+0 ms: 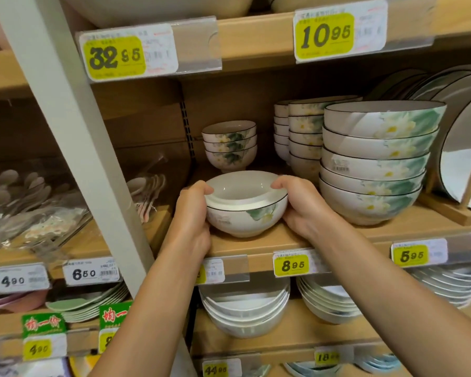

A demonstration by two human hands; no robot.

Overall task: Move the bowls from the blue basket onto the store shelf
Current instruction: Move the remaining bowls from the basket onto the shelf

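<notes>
**Item:** nested bowls (246, 213). Two white bowls with a dark rim line and green flower print, one seated inside the other.

**Location:** on the store shelf (337, 236), just left of the large bowl stack (373, 164) and apart from it, nearer the front edge of the board than that stack's base. Whether the foot bears fully on the board cannot be told. The blue basket is out of view.

**Hands:** your left hand (193, 213) grips the side of the pair away from the large bowl stack, fingers curled round the wall and thumb over the rim. Your right hand (302, 210) grips the side facing that stack in the same way.

**Neighbours:** small bowl stack (229, 145), left of the large bowl stack and deeper on the board.

**Step in hand (judged):** placing, at or near set-down.

**Next move calls for:** settle the foot flat and ease both grips off together so the inner bowl does not rock. Keep your right knuckles off the large bowl stack as you withdraw. Then return to the basket.
</notes>
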